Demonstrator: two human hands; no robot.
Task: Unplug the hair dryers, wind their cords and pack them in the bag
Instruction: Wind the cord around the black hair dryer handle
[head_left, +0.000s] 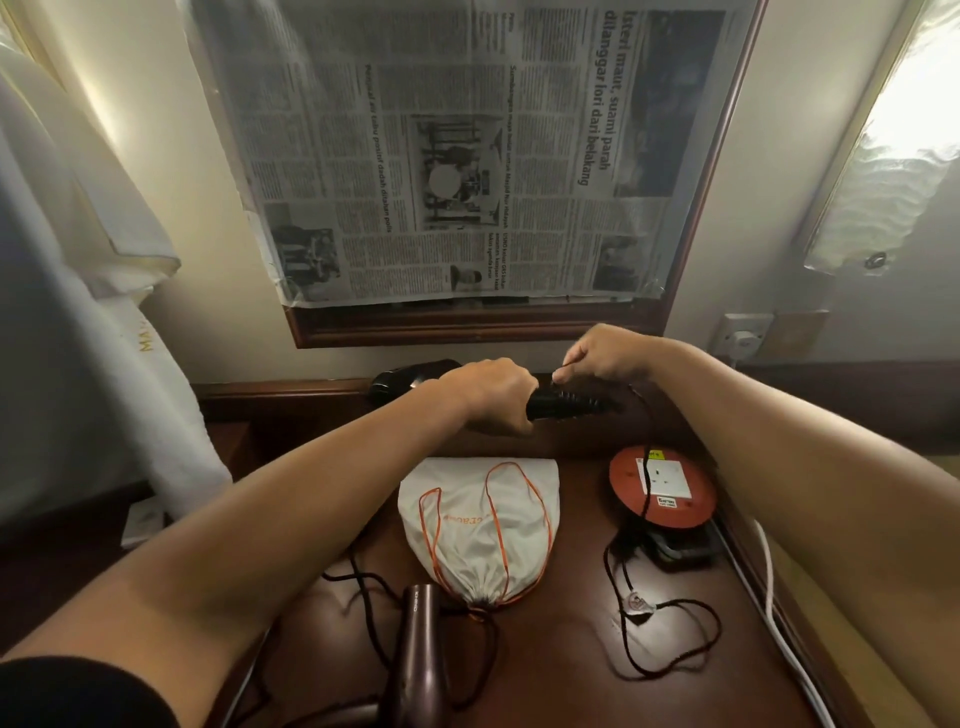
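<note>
Black glossy dryer (566, 404) gripped by left hand (493, 389); right hand (602, 356) pinches thin cord (644, 415).

left hand (493, 389) grips black hair dryer (566, 402); right hand (602, 356) pinches its cord (644, 415).

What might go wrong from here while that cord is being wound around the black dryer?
The left hand grips the black hair dryer while the right hand pinches its cord. That cord trails across the red extension reel, so it might snag there or drag the reel. Its loose end loops on the desk and could tangle as it comes in.
</note>
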